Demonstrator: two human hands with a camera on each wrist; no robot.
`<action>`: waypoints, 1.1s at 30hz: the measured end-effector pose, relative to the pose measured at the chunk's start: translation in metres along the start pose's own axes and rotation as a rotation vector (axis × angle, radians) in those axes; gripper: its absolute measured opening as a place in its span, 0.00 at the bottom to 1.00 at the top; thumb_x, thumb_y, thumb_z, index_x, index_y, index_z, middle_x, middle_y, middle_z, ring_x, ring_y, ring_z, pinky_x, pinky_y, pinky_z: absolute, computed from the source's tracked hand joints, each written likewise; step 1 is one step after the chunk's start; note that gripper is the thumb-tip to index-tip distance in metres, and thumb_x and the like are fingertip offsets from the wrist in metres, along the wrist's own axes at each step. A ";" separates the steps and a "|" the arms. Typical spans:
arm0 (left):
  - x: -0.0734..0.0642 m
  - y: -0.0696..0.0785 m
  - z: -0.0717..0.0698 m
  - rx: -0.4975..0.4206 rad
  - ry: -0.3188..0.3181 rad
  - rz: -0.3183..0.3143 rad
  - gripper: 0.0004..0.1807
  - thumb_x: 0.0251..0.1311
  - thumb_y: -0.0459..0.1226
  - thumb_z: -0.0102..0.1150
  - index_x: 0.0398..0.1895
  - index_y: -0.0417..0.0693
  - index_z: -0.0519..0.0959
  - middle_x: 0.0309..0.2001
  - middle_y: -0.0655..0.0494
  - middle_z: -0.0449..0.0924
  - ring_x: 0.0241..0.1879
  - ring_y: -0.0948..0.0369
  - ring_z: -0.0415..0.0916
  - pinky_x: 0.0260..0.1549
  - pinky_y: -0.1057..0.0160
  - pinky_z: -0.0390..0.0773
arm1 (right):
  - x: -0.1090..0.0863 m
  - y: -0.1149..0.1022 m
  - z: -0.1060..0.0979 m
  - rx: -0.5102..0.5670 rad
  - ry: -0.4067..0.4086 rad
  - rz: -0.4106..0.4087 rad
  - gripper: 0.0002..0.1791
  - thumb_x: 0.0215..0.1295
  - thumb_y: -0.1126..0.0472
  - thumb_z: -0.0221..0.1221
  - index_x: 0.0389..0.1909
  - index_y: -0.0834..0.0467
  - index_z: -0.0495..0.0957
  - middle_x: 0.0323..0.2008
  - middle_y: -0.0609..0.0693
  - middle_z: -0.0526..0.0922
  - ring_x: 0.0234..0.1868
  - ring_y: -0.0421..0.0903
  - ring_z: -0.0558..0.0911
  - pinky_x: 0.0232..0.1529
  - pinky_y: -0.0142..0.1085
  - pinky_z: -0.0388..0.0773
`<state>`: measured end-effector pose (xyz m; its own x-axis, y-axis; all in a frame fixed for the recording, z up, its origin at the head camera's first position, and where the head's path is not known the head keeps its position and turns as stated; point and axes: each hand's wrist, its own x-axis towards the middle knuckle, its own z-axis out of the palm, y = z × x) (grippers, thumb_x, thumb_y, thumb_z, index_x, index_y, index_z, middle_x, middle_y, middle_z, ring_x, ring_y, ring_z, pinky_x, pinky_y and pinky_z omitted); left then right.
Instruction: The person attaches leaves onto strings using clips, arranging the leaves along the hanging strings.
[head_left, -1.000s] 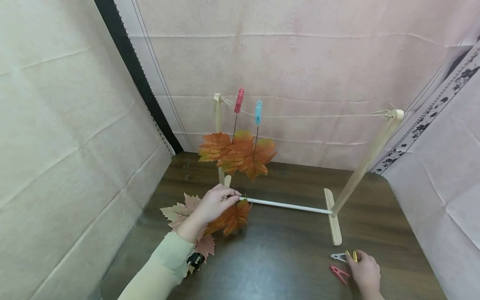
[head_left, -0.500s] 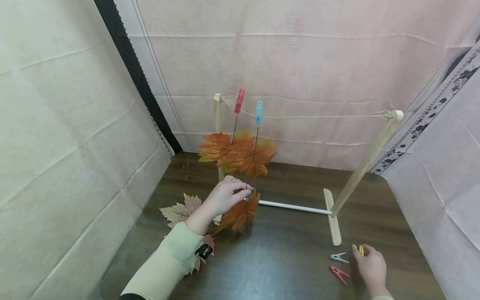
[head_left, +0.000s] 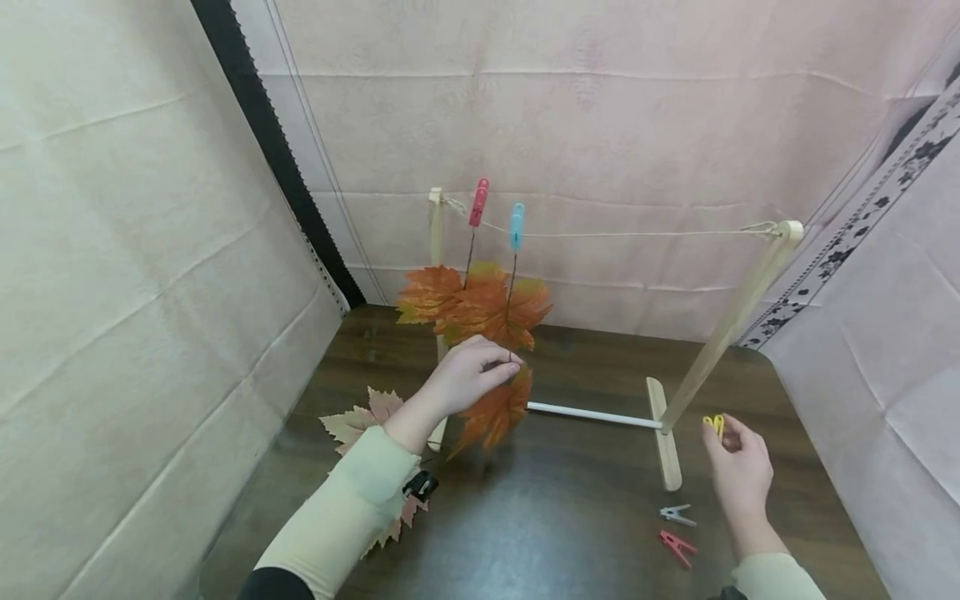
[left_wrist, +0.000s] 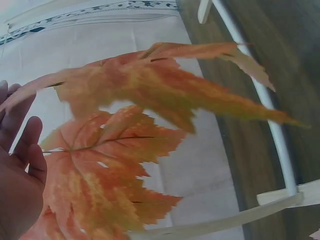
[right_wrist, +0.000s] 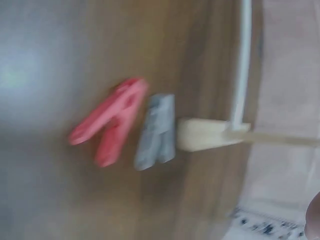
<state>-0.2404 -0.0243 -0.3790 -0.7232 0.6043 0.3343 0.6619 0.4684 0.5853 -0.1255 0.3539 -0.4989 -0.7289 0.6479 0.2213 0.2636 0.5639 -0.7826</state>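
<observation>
My left hand (head_left: 474, 375) pinches the thin stem of an orange artificial maple leaf (head_left: 495, 412), which hangs below the fingers in front of the rack's left side. In the left wrist view the same leaf (left_wrist: 135, 82) spreads out from the fingertips. My right hand (head_left: 741, 467) holds a yellow clothespin (head_left: 715, 426) between thumb and fingers, raised to the right of the rack's foot. Two more orange leaves (head_left: 491, 310) hang from the string (head_left: 637, 234), one by a red clothespin (head_left: 478, 202), the other by a blue clothespin (head_left: 517, 226).
A grey clothespin (head_left: 677, 514) and a pink-red clothespin (head_left: 678, 549) lie on the brown table (head_left: 555, 517). Pale pink leaves (head_left: 360, 425) lie at the left, partly under my left forearm. The wooden rack has a right post (head_left: 731, 325) and a white bottom rod (head_left: 592, 414).
My left hand has lifted the leaf up and to the right. My right hand has picked the yellow clothespin off the table and carried it upward, away from the other two clothespins.
</observation>
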 end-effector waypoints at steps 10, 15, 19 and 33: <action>0.011 0.009 -0.003 -0.002 -0.001 0.022 0.11 0.65 0.44 0.54 0.42 0.52 0.84 0.39 0.65 0.81 0.41 0.66 0.71 0.39 0.64 0.72 | 0.001 -0.050 -0.001 0.131 0.027 -0.017 0.22 0.63 0.53 0.58 0.55 0.60 0.75 0.40 0.47 0.76 0.33 0.24 0.69 0.38 0.25 0.64; 0.015 0.012 -0.003 0.003 0.001 0.062 0.12 0.66 0.43 0.53 0.43 0.49 0.84 0.39 0.64 0.82 0.41 0.65 0.71 0.40 0.64 0.71 | 0.001 -0.062 -0.003 0.177 0.031 -0.034 0.22 0.62 0.54 0.59 0.54 0.61 0.75 0.39 0.46 0.76 0.33 0.25 0.70 0.38 0.26 0.64; 0.020 0.016 -0.005 0.010 -0.010 0.097 0.12 0.66 0.42 0.53 0.43 0.48 0.84 0.40 0.62 0.82 0.41 0.63 0.72 0.41 0.63 0.71 | 0.001 -0.077 -0.005 0.218 0.060 -0.074 0.21 0.62 0.55 0.59 0.53 0.62 0.76 0.38 0.45 0.76 0.33 0.27 0.70 0.37 0.25 0.65; 0.048 0.032 -0.014 0.019 -0.083 0.068 0.13 0.67 0.44 0.51 0.45 0.51 0.83 0.42 0.62 0.80 0.45 0.65 0.71 0.44 0.64 0.70 | 0.008 -0.155 -0.018 0.372 0.082 -0.237 0.19 0.61 0.58 0.60 0.53 0.57 0.77 0.35 0.36 0.75 0.36 0.33 0.74 0.36 0.23 0.68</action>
<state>-0.2567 0.0109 -0.3342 -0.6586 0.6857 0.3100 0.7127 0.4364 0.5492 -0.1611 0.2806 -0.3651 -0.6852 0.5702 0.4532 -0.1601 0.4890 -0.8575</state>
